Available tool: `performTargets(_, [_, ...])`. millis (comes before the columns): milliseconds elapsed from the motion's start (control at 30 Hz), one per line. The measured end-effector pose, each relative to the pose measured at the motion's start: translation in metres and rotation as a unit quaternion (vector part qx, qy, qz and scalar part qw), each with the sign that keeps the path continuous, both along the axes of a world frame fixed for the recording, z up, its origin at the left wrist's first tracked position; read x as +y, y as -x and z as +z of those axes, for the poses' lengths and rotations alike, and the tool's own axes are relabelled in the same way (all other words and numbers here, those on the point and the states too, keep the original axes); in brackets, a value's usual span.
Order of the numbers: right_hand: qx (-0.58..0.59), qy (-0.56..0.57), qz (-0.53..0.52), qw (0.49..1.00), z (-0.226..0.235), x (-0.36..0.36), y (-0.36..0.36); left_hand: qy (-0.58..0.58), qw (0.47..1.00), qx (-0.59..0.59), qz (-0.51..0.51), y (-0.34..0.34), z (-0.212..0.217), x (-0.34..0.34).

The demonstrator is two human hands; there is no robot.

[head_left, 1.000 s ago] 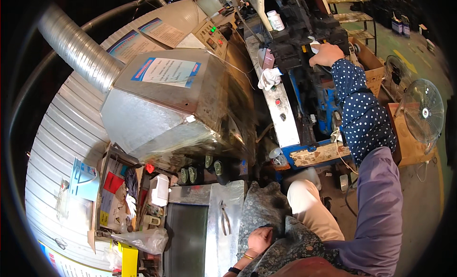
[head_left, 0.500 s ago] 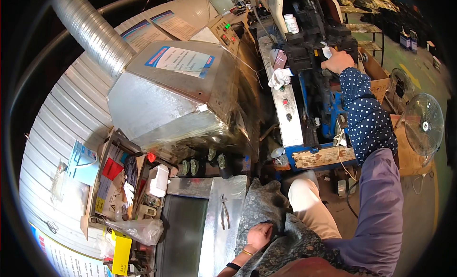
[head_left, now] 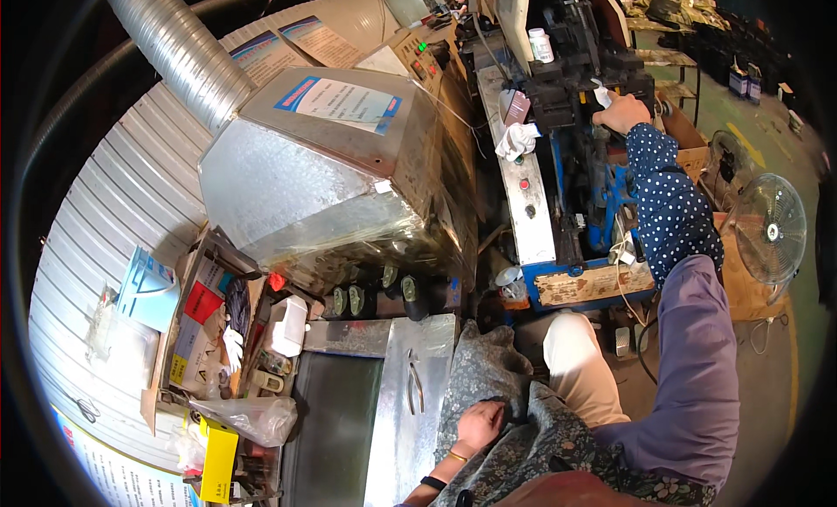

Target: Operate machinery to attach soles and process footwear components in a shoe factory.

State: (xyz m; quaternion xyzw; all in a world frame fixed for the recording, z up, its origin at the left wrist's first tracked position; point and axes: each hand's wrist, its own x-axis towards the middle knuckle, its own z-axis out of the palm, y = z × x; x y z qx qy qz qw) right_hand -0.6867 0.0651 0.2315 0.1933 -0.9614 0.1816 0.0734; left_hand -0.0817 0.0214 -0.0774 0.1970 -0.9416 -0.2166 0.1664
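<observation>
- Hands apart: your right hand (head_left: 621, 115) is stretched far out onto the black machine head (head_left: 582, 81), its grip wrapped over a dark part there, a scrap of white cloth (head_left: 602, 95) just above the knuckles.
- Your left hand (head_left: 480, 424) rests loosely curled on the grey patterned fabric (head_left: 488, 376) at your lap, holding nothing.
- Pliers (head_left: 415, 387) lie on the steel surface (head_left: 397, 420) just beside it.

Black machine head (head_left: 582, 49), upright, benchtop.
</observation>
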Motion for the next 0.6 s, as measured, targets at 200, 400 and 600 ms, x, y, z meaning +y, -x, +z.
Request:
performTargets(200, [0.059,0.025,-0.020,0.998,-0.033,0.005,-0.025,-0.018,1.000,-0.007,0.000,0.000,-0.001,-0.001])
performTargets(400, [0.077,0.006,0.029,0.997,-0.066,0.036,-0.044,0.003,1.000,0.019,-0.013,-0.005,-0.005,-0.005])
performTargets(600, [0.143,0.136,0.099,0.975,-0.089,0.061,-0.080,-0.108,0.993,0.035,-0.016,-0.014,0.005,-0.006])
